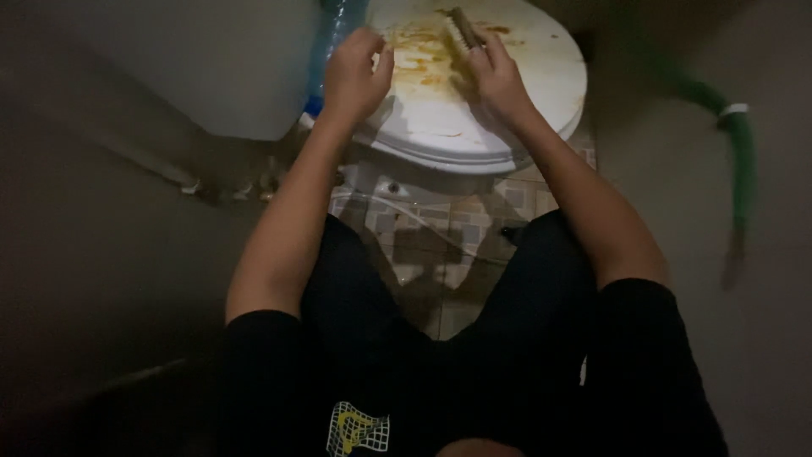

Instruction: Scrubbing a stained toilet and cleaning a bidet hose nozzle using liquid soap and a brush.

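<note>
Both hands reach forward: right (495,76) grips a brush (463,30), left (355,76) half-curled over the toilet lid (507,118).

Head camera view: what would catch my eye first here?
The white toilet lid at top centre, smeared with orange-brown stains, stands out against the dim room. The right hand holds a small brush on the smears, while the left hand hovers over the lid's left edge. A green hose hangs at the right.

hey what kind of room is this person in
Most likely a small bathroom: a white toilet lid smeared with orange-brown stains, a patterned tile floor, and a green hose by the wall.
</note>
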